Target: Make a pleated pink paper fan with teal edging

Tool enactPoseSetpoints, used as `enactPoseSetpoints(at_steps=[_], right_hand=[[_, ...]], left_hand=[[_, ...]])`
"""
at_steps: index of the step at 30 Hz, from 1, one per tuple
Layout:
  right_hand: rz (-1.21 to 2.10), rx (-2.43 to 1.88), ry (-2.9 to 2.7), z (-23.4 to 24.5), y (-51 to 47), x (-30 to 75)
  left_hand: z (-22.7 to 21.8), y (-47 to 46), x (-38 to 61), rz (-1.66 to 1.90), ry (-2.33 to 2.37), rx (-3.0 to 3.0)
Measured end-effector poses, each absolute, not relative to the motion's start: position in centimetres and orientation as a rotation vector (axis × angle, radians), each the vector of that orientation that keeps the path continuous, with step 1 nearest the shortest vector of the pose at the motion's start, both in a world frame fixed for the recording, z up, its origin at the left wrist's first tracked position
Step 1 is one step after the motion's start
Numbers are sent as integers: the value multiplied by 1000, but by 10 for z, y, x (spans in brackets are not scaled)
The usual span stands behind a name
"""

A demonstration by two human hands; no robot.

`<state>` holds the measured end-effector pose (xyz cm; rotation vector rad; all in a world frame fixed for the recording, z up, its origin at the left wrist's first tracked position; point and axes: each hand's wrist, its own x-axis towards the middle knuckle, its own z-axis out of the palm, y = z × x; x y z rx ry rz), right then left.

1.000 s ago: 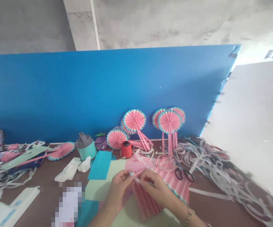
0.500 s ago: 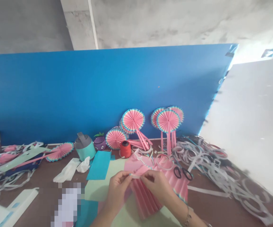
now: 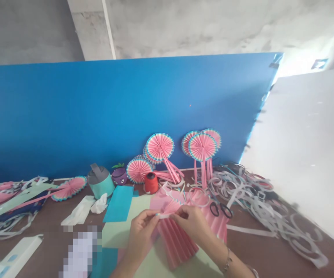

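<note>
My left hand [image 3: 142,231] and my right hand [image 3: 192,225] both pinch the gathered top of a pink pleated paper [image 3: 175,241] with a teal edge, held just above the table. Between the fingertips runs a thin white strip [image 3: 163,216]. The pleats spread out downward over a pale green sheet [image 3: 117,231]. A bracelet sits on my right wrist.
Finished pink paper fans [image 3: 159,146] lean on the blue partition [image 3: 97,116]. An orange thread spool [image 3: 151,182], teal tape roll [image 3: 100,181], purple toy, teal sheet [image 3: 119,202], black scissors [image 3: 220,210] and heaps of white paper strips [image 3: 259,200] lie around. A white board [image 3: 314,146] stands at right.
The camera view has drifted slightly, shifting everything left. My hands keep pinching the pleated paper's top, fingers working closer together on the white strip.
</note>
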<state>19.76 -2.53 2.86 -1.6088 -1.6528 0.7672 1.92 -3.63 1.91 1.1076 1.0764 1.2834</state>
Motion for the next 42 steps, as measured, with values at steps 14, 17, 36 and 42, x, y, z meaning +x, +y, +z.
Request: enactPoseSetpoints(at_steps=[14,17,36,42], right_hand=[[811,-1617,-1635,33,-26,198],[861,-1626,-1603,36,-27,199],[1113,-1409,-1519,37,-22,205],[1101,-1457,-1528,40,-23,202]], left_hand=[[28,-41,26,1271,944,950],[29,-41,25,1266,909,934],[40,-40,22,1200,723,771],[39,-40,20,1134,666,720]])
